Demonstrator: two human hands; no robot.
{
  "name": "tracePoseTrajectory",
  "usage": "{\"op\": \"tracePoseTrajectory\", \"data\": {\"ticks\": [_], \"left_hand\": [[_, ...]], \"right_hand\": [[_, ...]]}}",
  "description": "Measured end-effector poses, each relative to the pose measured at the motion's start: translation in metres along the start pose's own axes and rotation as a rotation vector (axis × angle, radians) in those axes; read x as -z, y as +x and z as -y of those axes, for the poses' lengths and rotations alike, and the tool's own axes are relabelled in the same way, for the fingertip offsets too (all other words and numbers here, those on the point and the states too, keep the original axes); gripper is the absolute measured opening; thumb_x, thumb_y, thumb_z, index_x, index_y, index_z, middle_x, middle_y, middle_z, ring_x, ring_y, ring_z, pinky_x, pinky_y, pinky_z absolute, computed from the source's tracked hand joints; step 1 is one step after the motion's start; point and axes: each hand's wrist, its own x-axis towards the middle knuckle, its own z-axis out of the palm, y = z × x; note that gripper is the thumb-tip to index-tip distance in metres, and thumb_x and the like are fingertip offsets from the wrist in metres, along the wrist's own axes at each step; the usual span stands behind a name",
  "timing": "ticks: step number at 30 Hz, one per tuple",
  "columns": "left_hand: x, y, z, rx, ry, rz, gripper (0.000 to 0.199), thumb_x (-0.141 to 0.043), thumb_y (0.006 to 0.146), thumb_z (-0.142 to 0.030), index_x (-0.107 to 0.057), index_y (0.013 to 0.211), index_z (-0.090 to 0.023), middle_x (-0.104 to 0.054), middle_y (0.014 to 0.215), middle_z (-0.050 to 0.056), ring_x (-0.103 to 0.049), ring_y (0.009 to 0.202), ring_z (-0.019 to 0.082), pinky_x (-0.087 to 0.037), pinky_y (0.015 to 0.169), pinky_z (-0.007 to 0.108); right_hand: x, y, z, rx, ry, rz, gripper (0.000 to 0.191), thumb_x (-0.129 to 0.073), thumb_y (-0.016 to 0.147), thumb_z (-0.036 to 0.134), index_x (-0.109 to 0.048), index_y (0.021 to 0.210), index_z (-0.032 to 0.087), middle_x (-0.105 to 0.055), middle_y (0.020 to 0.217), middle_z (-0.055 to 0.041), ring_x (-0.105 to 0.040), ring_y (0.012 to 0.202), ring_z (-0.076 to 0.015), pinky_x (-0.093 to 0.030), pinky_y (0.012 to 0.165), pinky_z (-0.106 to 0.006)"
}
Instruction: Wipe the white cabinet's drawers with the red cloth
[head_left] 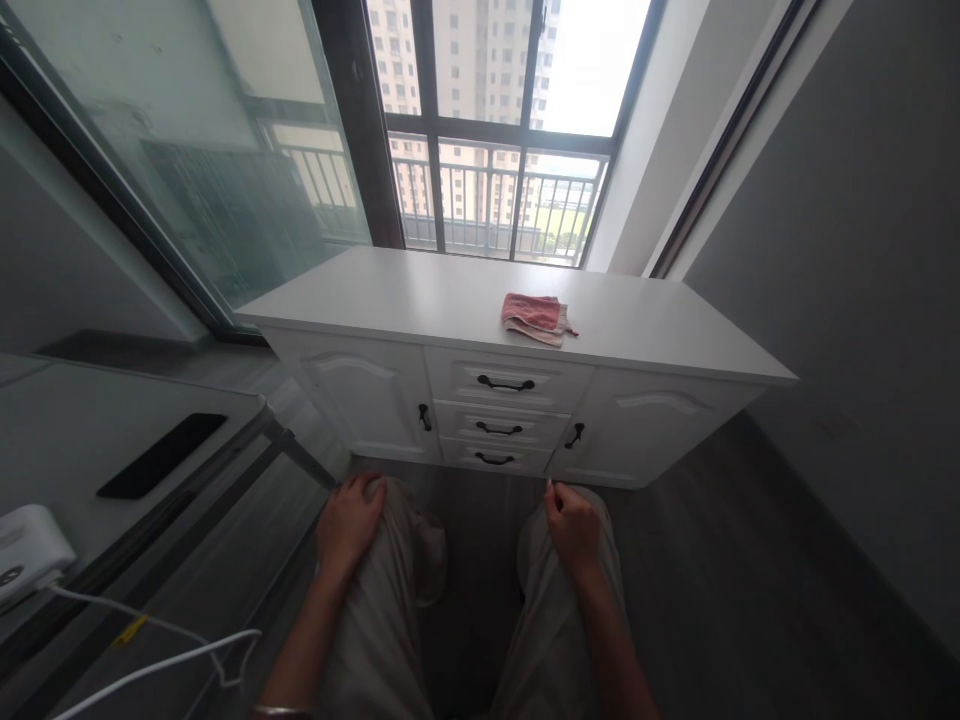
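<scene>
My left hand (pixel 351 520) rests on my left knee, its fingers lying over the trouser cloth and holding nothing. On my right knee lies my right hand (pixel 573 522), with its fingers curled in; whether something small is inside them is hidden. A folded pink cloth (pixel 535 314) lies on top of the white cabinet (pixel 442 300), near its front edge and away from both hands. The cabinet's drawers and doors, with black handles, are closed.
At the left stands a table (pixel 247 410) with a black phone-like slab (pixel 162 456), a white device (pixel 30 550) and white cables (pixel 157 665). Behind the cabinet are glass doors and a railing. A grey wall (pixel 847 300) is at the right.
</scene>
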Motion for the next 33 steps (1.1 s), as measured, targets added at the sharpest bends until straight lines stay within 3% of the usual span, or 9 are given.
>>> {"op": "tracePoseTrajectory", "data": {"ticks": [33], "left_hand": [[0.002,-0.0019,-0.0021,-0.008,0.011,0.005,0.055,-0.041,0.102,-0.047,-0.078,0.132,-0.02,-0.077,0.136,0.015,-0.07,0.125,0.038,-0.055,0.114,0.051]], "right_hand": [[0.0039,0.0008,0.0008,0.032,0.0,-0.019,0.059,-0.037,0.115,0.048,-0.052,0.064,0.022,-0.062,0.061,-0.0039,-0.05,0.055,-0.0149,-0.024,0.063,-0.034]]}}
